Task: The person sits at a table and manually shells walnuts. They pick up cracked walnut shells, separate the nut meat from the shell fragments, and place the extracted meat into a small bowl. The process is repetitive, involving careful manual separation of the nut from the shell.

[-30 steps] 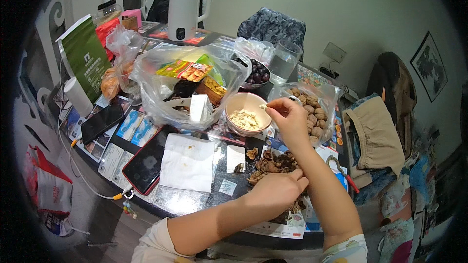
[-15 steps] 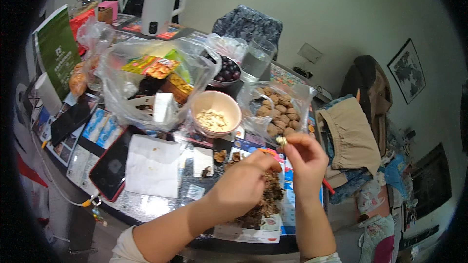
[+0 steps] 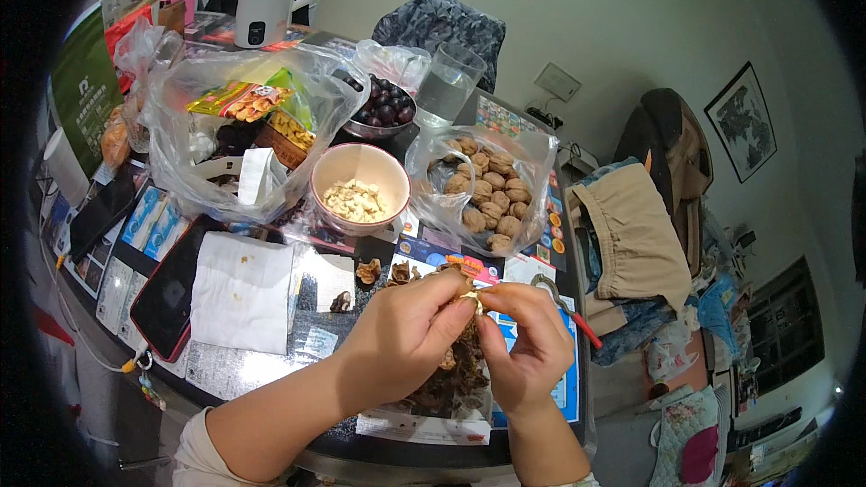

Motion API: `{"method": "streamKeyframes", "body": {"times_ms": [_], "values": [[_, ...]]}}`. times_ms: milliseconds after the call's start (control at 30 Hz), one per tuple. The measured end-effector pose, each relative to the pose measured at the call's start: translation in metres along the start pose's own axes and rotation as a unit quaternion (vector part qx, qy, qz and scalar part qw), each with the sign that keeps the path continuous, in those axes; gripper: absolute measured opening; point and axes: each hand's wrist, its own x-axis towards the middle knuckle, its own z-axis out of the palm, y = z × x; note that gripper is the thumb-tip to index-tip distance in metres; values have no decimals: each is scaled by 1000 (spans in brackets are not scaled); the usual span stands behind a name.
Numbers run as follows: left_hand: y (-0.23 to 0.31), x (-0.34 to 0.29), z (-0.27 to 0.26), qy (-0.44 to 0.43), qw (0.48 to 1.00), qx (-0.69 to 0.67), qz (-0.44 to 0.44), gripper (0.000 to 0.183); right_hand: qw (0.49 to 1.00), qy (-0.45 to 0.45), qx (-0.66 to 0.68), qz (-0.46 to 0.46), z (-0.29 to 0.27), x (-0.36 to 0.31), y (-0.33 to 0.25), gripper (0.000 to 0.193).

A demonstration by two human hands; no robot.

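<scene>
Nut piece (image 3: 474, 300): held over the shells (image 3: 448, 386).
Left hand (image 3: 401, 329): pinching it.
Right hand (image 3: 528, 352): gripping it too.
Change: hands, apart earlier, have met, so both work the piece.
Bowl (image 3: 381, 171): beyond, holding kernels (image 3: 355, 202).

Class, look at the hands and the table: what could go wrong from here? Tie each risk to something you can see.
First, the pale nut piece pinched between the left hand and the right hand is small, so it might slip into the brown shell pile beneath.
Second, the bowl of kernels is uncovered, so stray shell bits might land inside.
Third, the glass holds clear liquid, which a knock could spill.
</scene>
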Motion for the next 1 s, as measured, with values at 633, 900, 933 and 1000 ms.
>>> {"method": "streamKeyframes", "body": {"times_ms": [633, 900, 933, 1000], "values": [[-7, 1, 1, -32, 960, -256, -113, 20, 947, 52, 265, 172, -3, -5, 0, 18], [-6, 1, -2, -34, 970, -198, -137, 22, 906, 67, 331, 255, -2, -4, -3, 14], [-9, 1, -2, -33, 968, -209, -135, 22, 897, 66, 345, 269, -2, -4, -4, 15], [-10, 1, -1, -30, 962, -235, -133, 22, 866, 60, 388, 310, -4, -4, -3, 17]]}}
